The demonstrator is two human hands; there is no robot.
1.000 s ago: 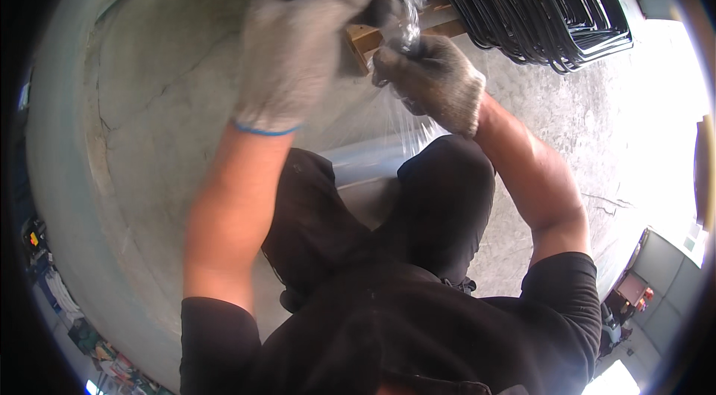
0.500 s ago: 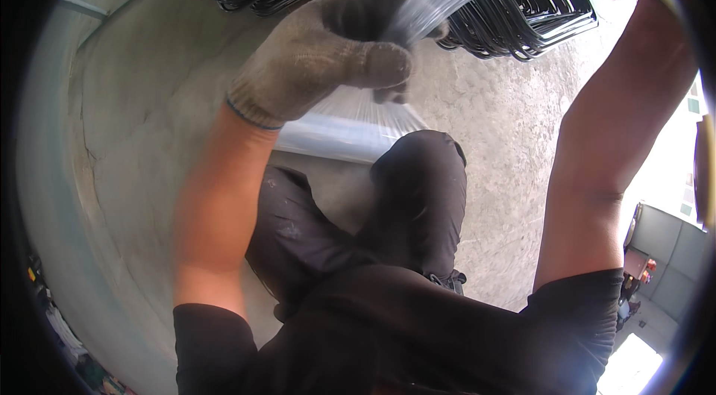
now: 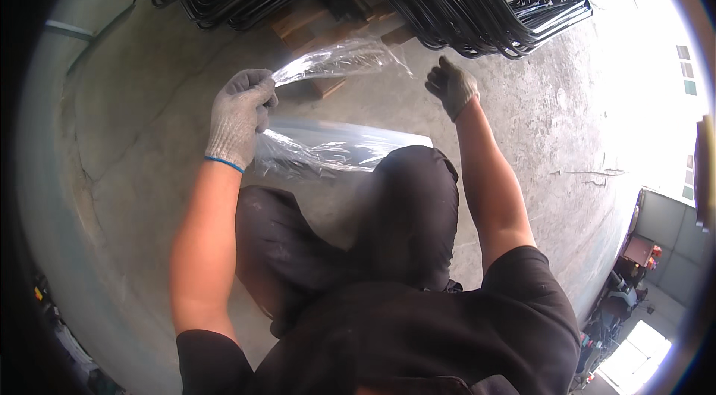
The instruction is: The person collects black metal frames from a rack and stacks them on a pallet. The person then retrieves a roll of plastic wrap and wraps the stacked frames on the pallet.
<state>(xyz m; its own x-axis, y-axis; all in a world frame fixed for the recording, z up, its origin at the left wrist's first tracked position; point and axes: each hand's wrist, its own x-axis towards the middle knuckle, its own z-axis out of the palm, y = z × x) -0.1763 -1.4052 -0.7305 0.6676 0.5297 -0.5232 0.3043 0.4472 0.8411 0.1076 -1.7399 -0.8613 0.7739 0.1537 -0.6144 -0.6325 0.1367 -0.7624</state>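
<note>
My left hand (image 3: 242,115), in a grey knit glove, is closed around a bunched strip of clear stretch film (image 3: 335,61). From this grip, one loose tail spreads to the right, while another crinkled part drops toward the film roll (image 3: 388,139). That roll lies on the floor in front of my knees. Farther right, my gloved right hand (image 3: 453,88) is raised with its fingers curled in and no film visible in it. A small gap separates it from the film's ragged tail end.
Stacks of black tubular metal frames (image 3: 477,0) stand ahead, with a wooden pallet (image 3: 326,87) beneath them. My bent knees (image 3: 418,186) are close behind the roll on the concrete floor (image 3: 537,126). Assorted items line the far right, by a bright opening.
My left hand has moved left and nearer, keeping the film. My right hand has come down from the upper right edge. The film, stretched taut before, now hangs slack with a loose end.
</note>
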